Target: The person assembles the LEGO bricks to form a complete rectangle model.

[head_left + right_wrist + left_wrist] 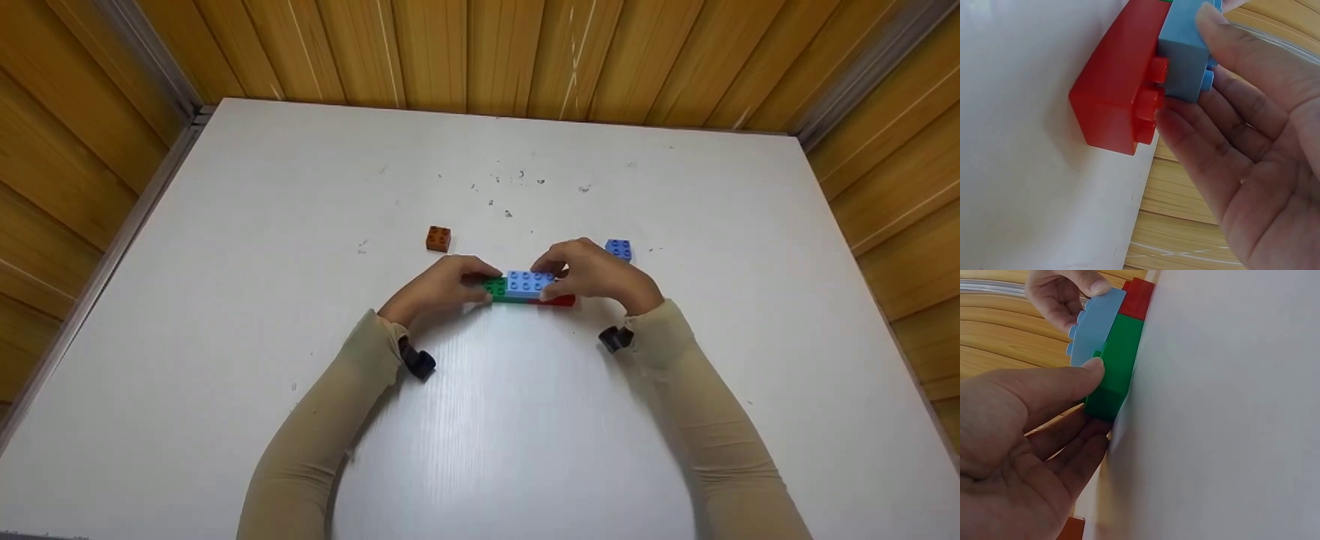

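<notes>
Right now the green brick (1120,354) and the red brick (1117,79) are lying end to end in a row on the white table (225,300), and the light blue brick (525,283) is sitting on top, bridging the two. The left hand (448,287) is pinching the green brick near its outer end, its thumb pressing on the near side wall and its fingers reaching around the end. The right hand (596,274) is pinching the light blue brick, thumb on the near wall and fingers on the far one. All three are looking like hard moulded plastic, so they are probably feeling light and stiff, taking firm pressure without harm. Their smooth walls may be giving slightly under dry fingertips, so flat, opposite long sides are offering the surest hold, with the knobs on top left free. The weak place is probably lying at the seam between green and red, since only the light blue brick is spanning it; whether that brick is sitting fully home, I cannot tell. Beyond the hands, an orange-brown brick (438,238) is resting to the left and a small blue brick (619,248) just behind the right hand.
</notes>
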Available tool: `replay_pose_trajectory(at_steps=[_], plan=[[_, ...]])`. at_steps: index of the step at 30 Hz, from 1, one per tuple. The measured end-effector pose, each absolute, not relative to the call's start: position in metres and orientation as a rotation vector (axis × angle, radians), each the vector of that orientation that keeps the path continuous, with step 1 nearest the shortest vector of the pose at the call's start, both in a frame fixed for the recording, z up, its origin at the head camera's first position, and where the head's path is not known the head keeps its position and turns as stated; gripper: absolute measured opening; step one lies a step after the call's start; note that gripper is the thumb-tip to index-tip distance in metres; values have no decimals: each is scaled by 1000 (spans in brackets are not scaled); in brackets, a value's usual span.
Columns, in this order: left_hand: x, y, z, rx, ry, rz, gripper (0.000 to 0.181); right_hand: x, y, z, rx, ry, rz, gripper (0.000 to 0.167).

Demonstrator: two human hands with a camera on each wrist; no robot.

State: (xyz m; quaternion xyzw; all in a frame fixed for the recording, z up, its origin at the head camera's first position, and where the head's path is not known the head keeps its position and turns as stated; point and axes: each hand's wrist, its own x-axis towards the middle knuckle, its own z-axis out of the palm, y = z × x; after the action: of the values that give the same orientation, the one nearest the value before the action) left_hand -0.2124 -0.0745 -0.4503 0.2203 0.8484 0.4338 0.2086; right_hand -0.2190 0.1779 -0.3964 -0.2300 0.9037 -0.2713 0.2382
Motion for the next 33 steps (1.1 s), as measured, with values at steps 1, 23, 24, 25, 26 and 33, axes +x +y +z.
replay_pose_trajectory(at_steps=[1,23,24,25,26,33], plan=[[-213,-74,-450,615,2361,1206,39,-219,178,-396,-631,2474,-743,39],[-217,-86,-431,694,2438,1158,39,-220,178,-398,-646,2487,-744,38],[-218,-87,-430,697,2455,1148,40,-220,178,-398,-640,2485,-748,38],[-219,-88,-429,702,2473,1135,40,-220,178,-398,-634,2483,-753,38],[-220,-90,-427,703,2490,1125,41,-220,178,-398,-626,2482,-755,38],[-228,-100,-421,763,2597,1074,43,-220,179,-401,-600,2480,-763,39]])
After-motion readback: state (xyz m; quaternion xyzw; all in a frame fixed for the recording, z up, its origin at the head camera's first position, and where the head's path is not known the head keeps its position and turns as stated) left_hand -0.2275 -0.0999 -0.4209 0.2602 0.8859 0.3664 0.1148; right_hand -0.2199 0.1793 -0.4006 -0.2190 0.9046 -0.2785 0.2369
